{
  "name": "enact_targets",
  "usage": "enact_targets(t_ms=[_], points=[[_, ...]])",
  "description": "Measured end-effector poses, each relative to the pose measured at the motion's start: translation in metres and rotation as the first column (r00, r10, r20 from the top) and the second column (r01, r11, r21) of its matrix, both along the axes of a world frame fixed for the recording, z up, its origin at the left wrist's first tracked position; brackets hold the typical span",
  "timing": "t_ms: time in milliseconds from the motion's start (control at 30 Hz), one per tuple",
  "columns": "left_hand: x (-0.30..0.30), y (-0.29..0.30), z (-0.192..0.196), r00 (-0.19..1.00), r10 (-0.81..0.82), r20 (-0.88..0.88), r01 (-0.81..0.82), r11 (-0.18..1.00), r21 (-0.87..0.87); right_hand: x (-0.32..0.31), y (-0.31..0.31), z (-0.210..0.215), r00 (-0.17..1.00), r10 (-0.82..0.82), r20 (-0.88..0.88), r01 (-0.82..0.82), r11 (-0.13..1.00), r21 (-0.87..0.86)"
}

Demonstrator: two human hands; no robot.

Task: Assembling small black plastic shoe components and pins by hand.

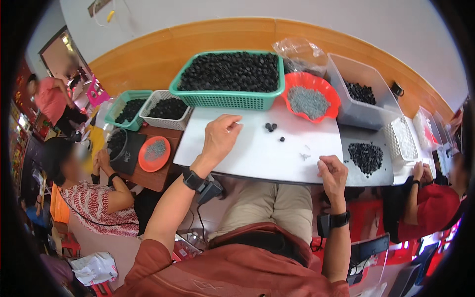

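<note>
While my left hand (220,136) rests loosely curled on the white board (257,153), three small black beads (272,129) lie at its three o'clock, apart. I judge them light, hard, rolly; pinch each sideways. Right hand (332,173) curled, seemingly empty.

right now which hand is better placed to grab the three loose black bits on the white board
Left. The left hand rests on the board just beside the black bits; the right hand sits at the near edge, farther off.

Basket (228,100) behind board (257,151), bowl (311,101) right.
</note>
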State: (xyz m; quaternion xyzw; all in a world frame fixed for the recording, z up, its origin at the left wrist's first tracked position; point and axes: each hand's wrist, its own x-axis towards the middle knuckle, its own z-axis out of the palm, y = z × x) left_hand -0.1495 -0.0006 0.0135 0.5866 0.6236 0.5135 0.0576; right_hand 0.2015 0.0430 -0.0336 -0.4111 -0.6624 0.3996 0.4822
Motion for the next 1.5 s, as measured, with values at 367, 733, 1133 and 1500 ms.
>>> enact_targets(t_ms=[367, 733, 1133, 1500], points=[[0.051, 0.035, -0.028, 0.929, -0.2, -0.31, 0.183, 0.98, -0.083, -0.001, -0.003, -0.003, 0.998, 0.023, -0.063, -0.023, 1.0, -0.002], [0.071, 0.038, -0.028, 0.906, -0.196, -0.375, 0.148, 0.977, -0.152, 0.001, -0.003, -0.007, 0.997, 0.011, -0.078, -0.012, 1.0, -0.009], [0.084, 0.044, -0.038, 0.854, -0.292, -0.43, 0.3, 0.953, -0.05, -0.001, -0.004, -0.008, 0.992, 0.048, -0.119, -0.045, 0.999, 0.021], [0.099, 0.014, -0.034, 0.886, -0.356, -0.295, 0.375, 0.927, 0.007, -0.008, 0.016, 0.031, 0.955, -0.035, 0.293, -0.012, 0.987, 0.159]])
